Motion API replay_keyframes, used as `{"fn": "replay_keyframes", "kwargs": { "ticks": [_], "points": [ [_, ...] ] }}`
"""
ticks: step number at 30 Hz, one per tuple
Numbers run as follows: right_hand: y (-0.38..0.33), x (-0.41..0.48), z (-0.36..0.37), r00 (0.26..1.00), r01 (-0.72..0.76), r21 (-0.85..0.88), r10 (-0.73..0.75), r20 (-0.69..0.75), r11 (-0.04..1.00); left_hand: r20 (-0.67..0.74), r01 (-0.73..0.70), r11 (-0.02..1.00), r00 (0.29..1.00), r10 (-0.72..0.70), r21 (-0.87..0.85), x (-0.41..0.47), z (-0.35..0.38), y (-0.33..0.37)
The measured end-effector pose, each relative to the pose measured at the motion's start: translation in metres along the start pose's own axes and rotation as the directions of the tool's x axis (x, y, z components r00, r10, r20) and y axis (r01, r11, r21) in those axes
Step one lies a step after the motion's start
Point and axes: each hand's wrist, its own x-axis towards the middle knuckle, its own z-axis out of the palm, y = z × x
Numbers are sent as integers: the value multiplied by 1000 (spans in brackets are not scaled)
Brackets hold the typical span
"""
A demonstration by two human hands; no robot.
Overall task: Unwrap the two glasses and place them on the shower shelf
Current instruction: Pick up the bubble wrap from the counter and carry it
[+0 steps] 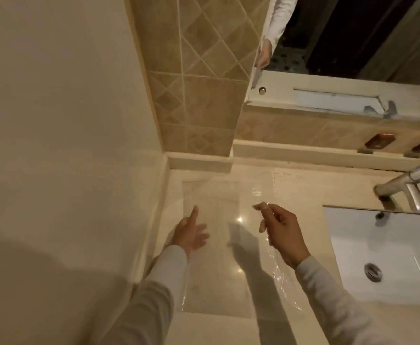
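Note:
A clear plastic wrap is spread flat over the beige counter left of the basin. My left hand hovers at the wrap's left edge with the fingers spread and the thumb up, holding nothing. My right hand is at the wrap's crinkled right edge with curled fingers. Its thumb and forefinger are pinched together on the film. No glass is in view.
A white basin with a drain and a chrome tap sits to the right. A plain wall closes the left side. Behind the counter are tiled wall, a ledge and a mirror showing a sleeve and hand.

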Motion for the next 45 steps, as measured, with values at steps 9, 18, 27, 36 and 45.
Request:
{"fn": "replay_keyframes", "kwargs": {
  "ticks": [9,18,27,36,45],
  "points": [
    [19,-40,-55,987,-47,-24,43,-157,999,-127,-464,880,871,474,99,-6,40,21],
    [55,-106,-71,945,-75,-296,-27,-325,952,-129,-586,806,796,592,87,-33,74,41],
    [39,-134,-139,958,-88,281,159,-241,956,347,-709,676,697,628,201,-83,141,12],
    [60,-212,-238,644,233,252,45,-764,939,588,-646,626,732,344,438,-152,191,-91],
    [117,-346,-317,322,251,172,86,-943,953,674,-774,433,623,396,461,-236,228,-207]
  ]
}}
